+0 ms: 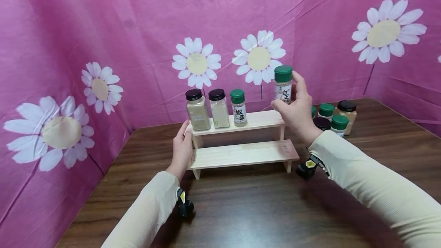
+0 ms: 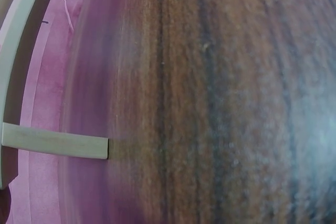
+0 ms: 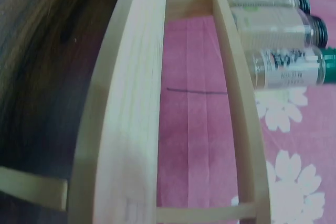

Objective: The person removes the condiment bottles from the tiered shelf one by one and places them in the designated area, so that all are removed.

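A two-tier wooden rack [image 1: 241, 153] stands on the table. My left hand [image 1: 182, 146] holds its left end, thumb at the front edge of the upper shelf. On that shelf, from the left, stand two black-capped spice jars, one darker jar [image 1: 198, 115] and one paler jar [image 1: 219, 112], then a green-capped spice jar [image 1: 239, 111]. Above the shelf's right end, my right hand [image 1: 299, 112] grips another green-capped spice jar [image 1: 283, 83] upright between thumb and fingers. In the right wrist view the standing green-capped jar [image 3: 289, 69] shows, but the held one does not.
Right of the rack, partly behind my right forearm, is a group of jars, among them a black-capped jar [image 1: 346, 116] and a green-capped jar [image 1: 339, 124]. A pink cloth [image 1: 144, 41] with white flowers hangs behind the wooden table [image 1: 241, 209].
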The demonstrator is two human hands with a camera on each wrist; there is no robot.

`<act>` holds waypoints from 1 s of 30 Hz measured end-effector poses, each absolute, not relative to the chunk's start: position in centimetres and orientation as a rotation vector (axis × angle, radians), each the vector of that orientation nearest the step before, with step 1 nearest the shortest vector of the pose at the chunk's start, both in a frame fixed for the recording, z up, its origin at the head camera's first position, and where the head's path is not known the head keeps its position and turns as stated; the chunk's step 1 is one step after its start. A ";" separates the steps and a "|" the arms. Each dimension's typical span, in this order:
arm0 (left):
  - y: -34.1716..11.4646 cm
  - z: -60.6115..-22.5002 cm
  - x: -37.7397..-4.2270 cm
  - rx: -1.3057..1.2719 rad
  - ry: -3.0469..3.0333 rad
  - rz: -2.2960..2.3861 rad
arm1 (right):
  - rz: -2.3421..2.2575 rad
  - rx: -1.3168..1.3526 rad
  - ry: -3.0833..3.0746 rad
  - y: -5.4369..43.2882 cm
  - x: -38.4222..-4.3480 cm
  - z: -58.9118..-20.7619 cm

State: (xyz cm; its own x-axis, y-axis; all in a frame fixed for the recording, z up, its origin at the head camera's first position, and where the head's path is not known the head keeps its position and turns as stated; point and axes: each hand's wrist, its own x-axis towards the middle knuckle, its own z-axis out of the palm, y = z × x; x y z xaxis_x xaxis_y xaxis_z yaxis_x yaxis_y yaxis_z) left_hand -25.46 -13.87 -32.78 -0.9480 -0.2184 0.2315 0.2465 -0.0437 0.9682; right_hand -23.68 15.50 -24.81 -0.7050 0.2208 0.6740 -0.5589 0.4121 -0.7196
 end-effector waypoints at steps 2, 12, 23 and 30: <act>-13.8 -32.8 -25.4 -0.024 -1.934 -2.057 | 1.380 0.289 -1.881 16.0 -23.8 -25.1; -13.9 -32.8 -25.6 -0.025 -1.931 -2.076 | 1.450 0.261 -1.668 19.2 -24.1 -25.6; -13.9 -32.8 -25.5 -0.010 -1.930 -2.063 | 1.419 0.139 -1.564 23.6 -23.6 -26.1; -13.9 -32.7 -25.6 -0.003 -1.941 -2.059 | 1.330 0.098 -1.587 26.1 -22.9 -27.0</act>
State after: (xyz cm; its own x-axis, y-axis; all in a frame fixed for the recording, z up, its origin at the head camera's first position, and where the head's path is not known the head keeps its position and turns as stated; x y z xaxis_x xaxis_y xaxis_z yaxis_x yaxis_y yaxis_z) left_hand -25.60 -13.94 -32.72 -0.9517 -0.2221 0.2119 0.2246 -0.0332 0.9739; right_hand -22.93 26.05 -26.98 -0.4777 0.5091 0.7160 -0.6158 0.3872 -0.6862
